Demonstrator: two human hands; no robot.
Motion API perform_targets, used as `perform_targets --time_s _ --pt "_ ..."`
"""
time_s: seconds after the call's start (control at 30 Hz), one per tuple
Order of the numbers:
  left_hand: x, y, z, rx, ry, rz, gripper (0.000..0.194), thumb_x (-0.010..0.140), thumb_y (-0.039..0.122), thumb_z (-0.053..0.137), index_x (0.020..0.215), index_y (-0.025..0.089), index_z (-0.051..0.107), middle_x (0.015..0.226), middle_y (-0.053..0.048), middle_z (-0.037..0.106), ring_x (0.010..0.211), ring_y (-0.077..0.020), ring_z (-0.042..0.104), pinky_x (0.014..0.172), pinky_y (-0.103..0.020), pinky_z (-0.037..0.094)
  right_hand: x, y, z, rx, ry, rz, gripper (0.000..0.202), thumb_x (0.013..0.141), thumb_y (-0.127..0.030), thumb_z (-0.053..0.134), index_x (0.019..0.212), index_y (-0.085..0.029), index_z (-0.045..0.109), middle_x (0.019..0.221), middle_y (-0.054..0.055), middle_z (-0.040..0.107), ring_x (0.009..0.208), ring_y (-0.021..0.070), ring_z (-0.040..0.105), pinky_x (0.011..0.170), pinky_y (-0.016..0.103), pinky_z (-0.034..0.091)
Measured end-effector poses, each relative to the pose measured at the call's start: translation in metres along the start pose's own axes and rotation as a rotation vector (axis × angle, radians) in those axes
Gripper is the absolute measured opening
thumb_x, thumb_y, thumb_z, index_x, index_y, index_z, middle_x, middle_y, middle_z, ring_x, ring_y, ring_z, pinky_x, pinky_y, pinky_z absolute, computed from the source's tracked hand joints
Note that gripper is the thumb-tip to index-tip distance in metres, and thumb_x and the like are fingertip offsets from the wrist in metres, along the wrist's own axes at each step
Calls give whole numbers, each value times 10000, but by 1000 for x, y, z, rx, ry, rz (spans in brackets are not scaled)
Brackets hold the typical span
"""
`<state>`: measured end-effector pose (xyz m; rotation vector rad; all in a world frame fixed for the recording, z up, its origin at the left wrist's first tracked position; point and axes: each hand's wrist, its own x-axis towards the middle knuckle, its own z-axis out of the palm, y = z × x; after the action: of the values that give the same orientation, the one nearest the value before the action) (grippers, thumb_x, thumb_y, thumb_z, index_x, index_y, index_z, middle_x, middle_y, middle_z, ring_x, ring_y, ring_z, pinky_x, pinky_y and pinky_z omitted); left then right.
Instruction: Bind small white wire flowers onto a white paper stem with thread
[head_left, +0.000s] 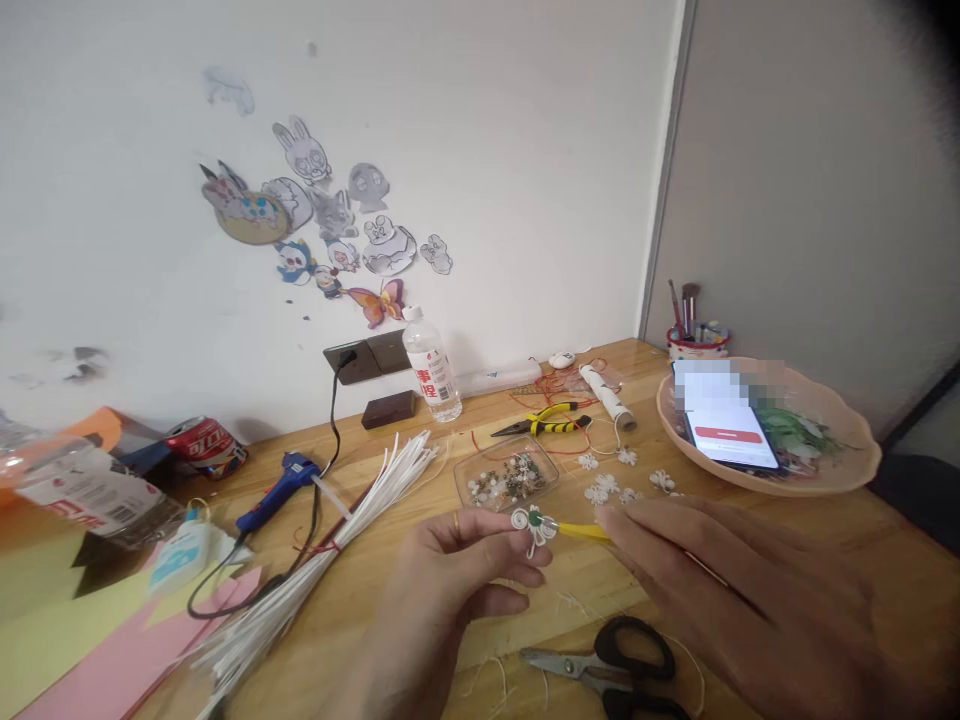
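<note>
In front of me, my left hand [469,570] pinches a white coiled-cord flower ornament [520,520] between thumb and fingers. A green bead [535,518] sits at its middle. My right hand [720,580] is closed on a slim yellow-handled tool [581,530], whose metal tip reaches the ornament beside the bead. Most of the tool is hidden by the fingers, so its exact kind is unclear. Just behind the hands stands a clear tray of beads [514,478]. Several finished white cord flowers [601,490] lie to its right. Black-handled scissors [600,665] rest below the hands.
A bundle of white cords [330,560] and a blue glue gun [281,490] lie at left, near pink paper [135,650] and a glue bottle [182,555]. Yellow-black pliers [544,420] and a water bottle [431,370] are behind. A bowl [840,470] at right holds a phone [720,420].
</note>
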<state>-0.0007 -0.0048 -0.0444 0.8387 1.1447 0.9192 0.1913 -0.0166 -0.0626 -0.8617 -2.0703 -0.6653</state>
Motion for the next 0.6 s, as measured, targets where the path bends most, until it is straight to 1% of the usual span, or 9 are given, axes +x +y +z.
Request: perform_targets --time_s 0.1,0.23,0.43,0.6 --pt "-1 2 2 4 19 3 122 602 221 694 616 113 639 616 -40 677 543 -86 565 489 -159 417 1 -1 0 -18 29 -7 257 872 -108 371 877 -140 626 762 37 674 695 136 598 659 266 408" --pt "-1 2 2 3 10 6 121 604 215 694 628 111 638 616 -42 675 544 -88 563 498 -167 418 1 -1 -1 -21 -9 -26 285 885 -115 346 887 -135 630 782 41 677 715 135 601 677 264 405" --pt "1 1 2 22 26 26 119 613 216 688 633 110 638 615 -39 671 557 -88 561 505 -168 425 -1 0 1 -10 -7 -31 261 866 -89 377 892 -111 636 807 62 675 725 147 601 690 276 396" --pt "3 1 2 27 25 33 118 614 215 687 624 111 630 602 -29 661 551 -81 551 491 -157 430 -1 0 3 -46 5 -31 258 855 -71 385 872 -114 639 782 65 677 684 150 604 644 282 395"
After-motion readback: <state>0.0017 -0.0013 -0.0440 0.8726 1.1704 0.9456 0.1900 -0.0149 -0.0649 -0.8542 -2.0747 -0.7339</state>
